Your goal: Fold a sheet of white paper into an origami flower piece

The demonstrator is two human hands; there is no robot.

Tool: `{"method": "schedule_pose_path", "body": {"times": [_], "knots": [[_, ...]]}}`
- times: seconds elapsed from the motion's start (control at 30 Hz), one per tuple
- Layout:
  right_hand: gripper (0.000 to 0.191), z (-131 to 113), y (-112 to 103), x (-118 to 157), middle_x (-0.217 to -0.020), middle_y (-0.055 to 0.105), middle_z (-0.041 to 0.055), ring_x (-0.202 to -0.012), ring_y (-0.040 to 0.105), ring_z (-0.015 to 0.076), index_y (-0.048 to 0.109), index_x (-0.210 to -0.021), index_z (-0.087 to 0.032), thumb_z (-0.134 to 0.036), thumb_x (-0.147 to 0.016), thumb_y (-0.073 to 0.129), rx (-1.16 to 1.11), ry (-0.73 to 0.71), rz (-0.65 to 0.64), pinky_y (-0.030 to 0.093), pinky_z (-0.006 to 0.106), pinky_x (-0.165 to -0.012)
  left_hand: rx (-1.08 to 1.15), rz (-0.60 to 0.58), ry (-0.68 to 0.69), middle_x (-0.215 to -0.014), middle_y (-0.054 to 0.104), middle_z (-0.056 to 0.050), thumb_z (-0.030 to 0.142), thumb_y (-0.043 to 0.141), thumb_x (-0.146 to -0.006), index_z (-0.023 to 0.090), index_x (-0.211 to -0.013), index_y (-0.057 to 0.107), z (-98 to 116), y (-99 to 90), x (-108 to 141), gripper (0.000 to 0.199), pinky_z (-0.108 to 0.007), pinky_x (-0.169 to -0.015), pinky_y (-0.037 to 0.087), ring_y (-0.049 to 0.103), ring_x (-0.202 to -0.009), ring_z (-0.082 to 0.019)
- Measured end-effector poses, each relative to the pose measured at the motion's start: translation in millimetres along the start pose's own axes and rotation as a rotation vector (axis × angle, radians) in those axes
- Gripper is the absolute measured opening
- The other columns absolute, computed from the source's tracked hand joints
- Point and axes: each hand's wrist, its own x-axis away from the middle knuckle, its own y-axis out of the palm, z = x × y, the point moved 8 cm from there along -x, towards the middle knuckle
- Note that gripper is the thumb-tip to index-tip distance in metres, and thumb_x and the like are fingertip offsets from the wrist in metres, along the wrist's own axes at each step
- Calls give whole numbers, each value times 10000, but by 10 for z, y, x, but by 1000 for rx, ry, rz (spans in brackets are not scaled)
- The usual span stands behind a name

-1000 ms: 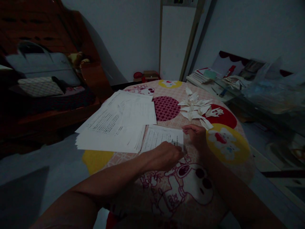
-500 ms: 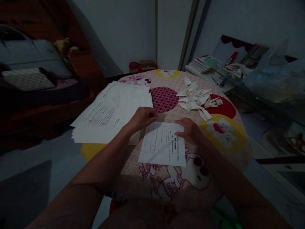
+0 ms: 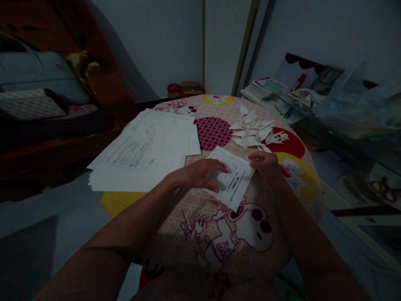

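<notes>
White rectangular printed paper sheet (image 3: 239,182) has turned since the earlier frame: then square to the near edge of the bench (image 3: 169,234), now set askew, one corner pointing to that edge. Left hand (image 3: 197,173) has come from beyond the sheet's far side to its left part; thumb and fingers spread apart, over the paper; contact of the fingertips cannot be told. Right hand (image 3: 265,164) has shifted to the sheet's right corner and pinches it between thumb and curled fingers. Whether the sheet is folded: cannot tell. Position of sheet: middle of the bench, right of a thick, loosely squared stack of white printed papers (image 3: 131,167), which reaches to the left edge. A smaller white sheet (image 3: 180,142) lies on the stack's right side. Toward the far right edge, just beyond the right hand: a cluster of pointed, folded white paper pieces (image 3: 250,131), some resting by a solid red circle (image 3: 294,142) in the bench's pink patterned cloth. Near edge: a white cartoon figure outlined in purple (image 3: 257,234), printed on the cloth. Beyond the right edge, a crumpled clear plastic bag (image 3: 347,113) sits on a glass-topped unit (image 3: 310,115). Light dim.
</notes>
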Motion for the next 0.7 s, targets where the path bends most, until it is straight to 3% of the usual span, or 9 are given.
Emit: {"method": "schedule_pose_path", "body": {"times": [0.07,0.13,0.23,0.33,0.4,0.5,0.6,0.63,0.7], "knots": [[262,30,-41,-4,-535,608,-13,-481,500,118,737,-726,-130,-168,-498,614,27,36,26,354,238,-465,-101,-113,21,-1520,454,-159,348,842,-697,198,-1413,506,85,217,-16,805,-447,-1138,365,421,-1399,-309],[264,55,-38,4,-527,600,-15,-466,483,114,733,-722,-129,-163,-498,598,62,72,20,346,238,-457,-199,-197,39,-1577,351,-191,336,839,-701,155,-1462,439,133,397,-25,878,-481,-1184,293,332,-1451,-333],[282,83,-19,9,-535,607,-9,-468,488,117,732,-738,-126,-155,-507,572,134,94,11,358,241,-461,-243,-242,75,-1572,364,-182,297,755,-793,140,-1453,437,174,501,-28,749,-453,-1192,293,335,-1453,-299],[289,63,-10,-7,-567,641,14,-518,548,144,743,-766,-128,-158,-547,556,260,32,10,421,265,-516,-232,-212,95,-1518,454,-150,202,680,-832,164,-1383,509,202,449,-30,578,-402,-1148,362,400,-1411,-258],[273,-17,-39,-6,-611,674,36,-572,592,169,753,-777,-137,-164,-583,564,374,-59,38,470,295,-585,-219,-196,99,-1401,572,-121,145,630,-848,174,-1244,611,224,399,-34,398,-352,-1072,426,491,-1322,-232],[247,-231,-82,61,-793,740,74,-692,647,198,769,-845,-159,-218,-636,651,415,-226,33,513,329,-682,-213,-170,48,-1086,698,-75,119,573,-873,172,-950,687,187,318,-48,147,-281,-861,478,625,-1040,-181],[279,-393,70,203,-958,755,81,-833,679,205,778,-942,-185,-376,-756,692,216,-288,-289,527,327,-753,-198,-72,-131,-798,657,-28,154,605,-847,151,-769,647,-31,164,-55,88,-249,-645,401,577,-716,-122],[299,-421,148,268,-1003,754,73,-892,680,205,777,-987,-199,-405,-795,676,161,-283,-423,522,330,-802,-175,-30,-197,-718,614,-7,183,621,-837,148,-716,617,-127,104,-46,126,-245,-606,364,529,-647,-106],[314,-427,240,351,-992,748,50,-896,664,196,773,-1005,-216,-425,-777,716,120,-250,-568,508,317,-804,-99,61,-316,-580,493,31,255,636,-828,154,-608,527,-319,-10,-14,265,-239,-557,303,427,-561,-88]]}}
